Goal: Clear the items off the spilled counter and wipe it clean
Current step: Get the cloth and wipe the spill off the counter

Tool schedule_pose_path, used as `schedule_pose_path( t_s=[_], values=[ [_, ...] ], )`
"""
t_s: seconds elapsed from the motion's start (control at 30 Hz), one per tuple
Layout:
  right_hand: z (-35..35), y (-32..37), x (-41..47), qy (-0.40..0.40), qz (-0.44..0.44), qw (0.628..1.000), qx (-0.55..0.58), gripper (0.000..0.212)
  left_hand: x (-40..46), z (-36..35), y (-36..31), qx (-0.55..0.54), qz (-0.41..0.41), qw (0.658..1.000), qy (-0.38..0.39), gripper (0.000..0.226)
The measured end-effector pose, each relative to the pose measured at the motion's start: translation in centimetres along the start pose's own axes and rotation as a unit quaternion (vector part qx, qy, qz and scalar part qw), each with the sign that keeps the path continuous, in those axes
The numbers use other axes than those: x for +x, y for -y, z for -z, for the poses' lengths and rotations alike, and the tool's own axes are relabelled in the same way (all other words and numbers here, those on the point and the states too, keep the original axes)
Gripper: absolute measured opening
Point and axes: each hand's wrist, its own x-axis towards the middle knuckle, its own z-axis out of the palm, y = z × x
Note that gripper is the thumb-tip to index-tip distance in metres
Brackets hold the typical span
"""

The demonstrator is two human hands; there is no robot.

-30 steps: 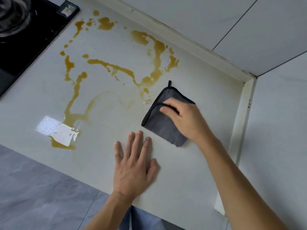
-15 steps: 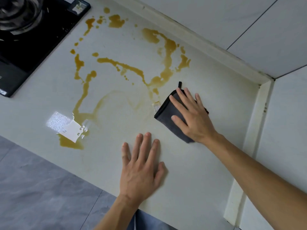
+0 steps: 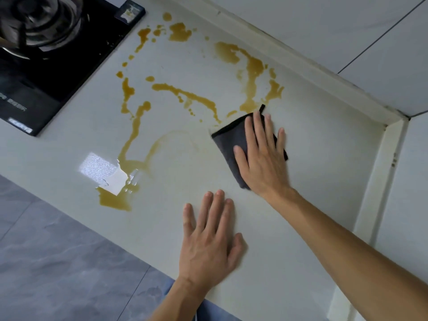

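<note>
A: Grip entry. Right hand point(image 3: 262, 156) lies flat on the cloth point(image 3: 228, 141), fingers straight and slightly spread, palm pressing down. Nothing is curled round it or pinched; the hold is pressure only.

B: And the left hand point(image 3: 208, 242)?

A: Flat on the bare counter point(image 3: 312, 158) near the front edge, fingers straight, holding nothing. Reads as a brace.

B: Position of the cloth?

A: On the counter, right of centre, folded into a small dark grey pad with a black trim and a small loop at its far corner. Its far edge touches the nearest run of the spill point(image 3: 252, 72).

B: Handling estimate?

A: Judgement: light, soft, limp and absorbent. It will likely bunch or unfold if pushed from one edge, so a flat palm across the middle suits it. To lift it, pinch a folded edge or the loop.

B: Surface?

A: Smooth and glossy, so the cloth should slide easily, and the wet trails may smear. Brown liquid runs from the back wall to a puddle at the front edge, beside the stove point(image 3: 46, 54).
</note>
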Motion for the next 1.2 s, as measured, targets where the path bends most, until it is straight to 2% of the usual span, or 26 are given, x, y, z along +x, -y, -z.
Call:
schedule_pose_path(
  t_s=[0.13,0.23,0.3,0.43,0.5,0.63,0.7,0.87,0.93,1.03,1.2],
  values=[
    [-0.7,-0.3,-2.7,0.005,0.192,0.981,0.035,0.062,-0.1,-0.2,0.0,0.004,-0.003,1.000,-0.003,0.074],
    [-1.3,2.3,-1.3,0.024,0.237,0.971,0.026,0.065,0.0,-0.3,-0.1,0.002,0.001,1.000,-0.015,0.074],
    [-1.1,3.8,0.8,0.017,0.215,0.976,0.035,0.065,0.1,-0.2,-0.1,0.001,0.004,1.000,-0.016,0.075],
    [0.1,2.1,5.6,0.028,0.073,0.996,0.040,0.065,0.1,0.0,-0.2,-0.004,0.003,1.000,-0.012,0.075],
    [0.1,1.0,4.9,0.035,0.031,0.997,0.058,0.071,-0.1,-0.2,-0.1,-0.004,0.000,1.000,-0.018,0.075],
    [-0.6,-0.3,-1.1,0.035,0.037,0.998,0.044,0.071,-0.1,-0.6,0.1,-0.004,0.000,0.999,-0.032,0.078],
    [-0.6,-2.0,-1.4,0.043,0.018,0.998,0.038,0.069,-0.1,-0.6,0.0,-0.009,0.002,0.999,-0.040,0.078],
    [-0.3,-2.7,4.1,0.023,-0.160,0.986,0.047,0.069,-0.1,-0.9,-0.1,-0.018,0.001,0.999,-0.044,0.081],
    [-0.5,-1.0,6.4,0.017,-0.161,0.985,0.055,0.069,-0.1,-1.1,0.0,-0.016,0.000,0.999,-0.046,0.082],
    [-0.6,1.4,7.5,0.018,-0.118,0.991,0.066,0.069,0.0,-0.9,-0.1,-0.009,-0.002,0.999,-0.040,0.080],
    [-0.9,0.1,2.1,0.032,0.053,0.997,0.037,0.067,-0.2,-0.8,0.1,-0.005,-0.002,0.999,-0.033,0.080]
  ],
)
